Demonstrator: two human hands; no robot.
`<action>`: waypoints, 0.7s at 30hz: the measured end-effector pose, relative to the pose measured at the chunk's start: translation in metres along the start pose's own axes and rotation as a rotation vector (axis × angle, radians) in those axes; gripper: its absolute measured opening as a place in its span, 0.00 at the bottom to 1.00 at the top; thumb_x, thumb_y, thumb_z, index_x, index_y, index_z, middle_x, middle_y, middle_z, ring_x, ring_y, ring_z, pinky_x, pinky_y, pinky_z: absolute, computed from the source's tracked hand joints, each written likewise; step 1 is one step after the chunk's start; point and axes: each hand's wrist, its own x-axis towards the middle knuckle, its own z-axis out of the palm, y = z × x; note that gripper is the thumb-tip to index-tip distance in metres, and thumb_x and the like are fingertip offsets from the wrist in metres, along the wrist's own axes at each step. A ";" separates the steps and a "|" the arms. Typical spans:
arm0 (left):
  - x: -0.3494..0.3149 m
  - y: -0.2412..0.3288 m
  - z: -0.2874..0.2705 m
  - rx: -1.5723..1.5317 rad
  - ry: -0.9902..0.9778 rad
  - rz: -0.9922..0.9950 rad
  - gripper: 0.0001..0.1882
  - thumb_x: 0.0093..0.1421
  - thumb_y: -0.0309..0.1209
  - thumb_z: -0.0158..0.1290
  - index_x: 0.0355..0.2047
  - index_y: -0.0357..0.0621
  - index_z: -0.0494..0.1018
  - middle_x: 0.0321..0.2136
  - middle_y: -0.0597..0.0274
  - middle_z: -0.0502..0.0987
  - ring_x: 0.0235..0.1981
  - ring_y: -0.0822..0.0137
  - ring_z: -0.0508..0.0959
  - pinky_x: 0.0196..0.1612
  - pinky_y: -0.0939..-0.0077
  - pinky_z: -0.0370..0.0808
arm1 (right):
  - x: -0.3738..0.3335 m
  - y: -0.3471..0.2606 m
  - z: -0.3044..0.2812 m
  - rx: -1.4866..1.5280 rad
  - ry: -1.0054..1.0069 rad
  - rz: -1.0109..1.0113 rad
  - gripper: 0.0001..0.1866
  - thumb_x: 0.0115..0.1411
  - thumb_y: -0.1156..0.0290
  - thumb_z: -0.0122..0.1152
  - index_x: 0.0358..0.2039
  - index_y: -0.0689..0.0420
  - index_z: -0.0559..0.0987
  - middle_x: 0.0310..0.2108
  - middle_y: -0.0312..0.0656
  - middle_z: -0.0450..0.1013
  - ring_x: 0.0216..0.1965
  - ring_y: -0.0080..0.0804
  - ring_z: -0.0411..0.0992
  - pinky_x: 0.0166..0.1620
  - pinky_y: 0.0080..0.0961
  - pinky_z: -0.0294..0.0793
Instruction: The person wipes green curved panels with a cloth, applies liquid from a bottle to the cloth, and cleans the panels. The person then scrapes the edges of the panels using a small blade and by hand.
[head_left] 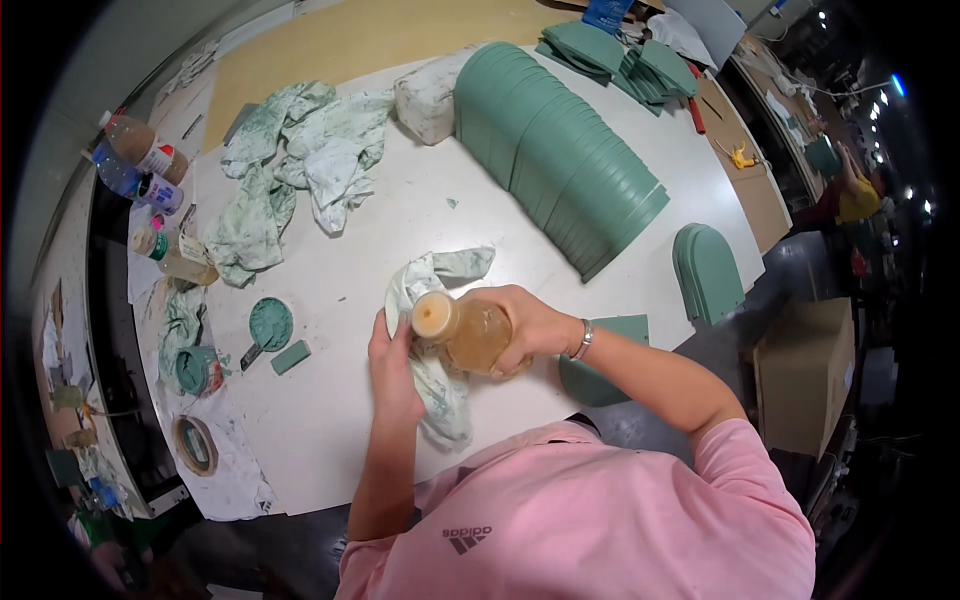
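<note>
My right hand [532,325] is wrapped round a clear plastic bottle [478,338] of amber liquid, tilted with its pale cap toward my left hand. My left hand [396,368] grips a white cloth [441,398] smeared with green, its fingertips beside the bottle's neck. The cloth trails over the white table, both above and below the bottle. Part of a flat green panel [600,385] shows beyond my right forearm at the near table edge.
A long row of round-topped green panels [560,160] stands at the far right, with a smaller stack [708,272] nearer. Stained rags [300,150] lie far left, by several bottles [150,150]. Green paste fills a round lid [270,323] and a jar [196,370]; a green block [291,357] lies close.
</note>
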 end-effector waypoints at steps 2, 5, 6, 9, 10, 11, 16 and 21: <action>0.003 -0.003 -0.007 0.021 -0.036 0.016 0.17 0.68 0.27 0.48 0.55 0.35 0.65 0.47 0.56 0.75 0.45 0.67 0.76 0.48 0.71 0.75 | -0.005 -0.006 0.000 -0.055 0.010 -0.011 0.37 0.27 0.75 0.73 0.46 0.60 0.76 0.38 0.36 0.76 0.40 0.25 0.73 0.48 0.23 0.73; 0.012 0.007 -0.028 0.260 0.113 0.161 0.22 0.59 0.19 0.56 0.54 0.36 0.67 0.46 0.56 0.75 0.46 0.63 0.76 0.52 0.69 0.73 | -0.017 -0.018 -0.012 -0.085 0.035 -0.081 0.37 0.27 0.75 0.73 0.46 0.59 0.77 0.39 0.37 0.76 0.40 0.25 0.73 0.48 0.23 0.73; 0.013 0.015 -0.035 0.260 0.113 0.164 0.22 0.59 0.19 0.56 0.54 0.36 0.67 0.46 0.56 0.75 0.46 0.63 0.76 0.52 0.69 0.73 | -0.023 -0.024 -0.016 -0.051 0.051 -0.090 0.38 0.26 0.75 0.73 0.46 0.60 0.77 0.39 0.37 0.76 0.40 0.25 0.73 0.49 0.23 0.73; 0.003 0.034 -0.042 1.376 0.373 0.713 0.29 0.51 0.21 0.58 0.56 0.40 0.69 0.55 0.49 0.70 0.58 0.47 0.67 0.62 0.53 0.62 | -0.035 -0.031 -0.029 0.020 0.050 -0.094 0.38 0.26 0.75 0.72 0.47 0.60 0.77 0.39 0.36 0.77 0.41 0.24 0.73 0.49 0.23 0.72; 0.000 0.040 -0.031 1.372 0.366 0.716 0.29 0.51 0.21 0.58 0.56 0.40 0.69 0.55 0.49 0.70 0.58 0.47 0.67 0.62 0.53 0.62 | -0.038 -0.032 -0.032 0.060 0.032 -0.087 0.38 0.26 0.76 0.72 0.47 0.60 0.77 0.40 0.36 0.77 0.41 0.24 0.73 0.50 0.23 0.72; -0.007 0.047 -0.016 1.445 0.156 0.837 0.32 0.51 0.26 0.59 0.59 0.41 0.67 0.58 0.50 0.68 0.62 0.48 0.63 0.65 0.57 0.59 | -0.040 -0.032 -0.031 0.060 0.034 -0.086 0.38 0.26 0.76 0.72 0.47 0.60 0.77 0.40 0.36 0.77 0.41 0.24 0.73 0.50 0.23 0.72; -0.006 0.050 0.019 1.580 -0.347 0.891 0.44 0.46 0.36 0.64 0.64 0.42 0.62 0.64 0.50 0.64 0.67 0.53 0.60 0.67 0.65 0.57 | -0.042 -0.039 -0.025 0.002 -0.065 -0.055 0.38 0.26 0.77 0.69 0.46 0.60 0.77 0.40 0.36 0.76 0.42 0.22 0.72 0.50 0.22 0.72; -0.003 0.012 0.009 0.873 -0.537 0.271 0.38 0.46 0.23 0.66 0.60 0.40 0.68 0.52 0.55 0.76 0.53 0.62 0.74 0.58 0.68 0.67 | -0.043 -0.043 -0.025 0.004 -0.027 -0.054 0.37 0.26 0.77 0.69 0.46 0.61 0.77 0.40 0.35 0.76 0.42 0.23 0.72 0.49 0.22 0.72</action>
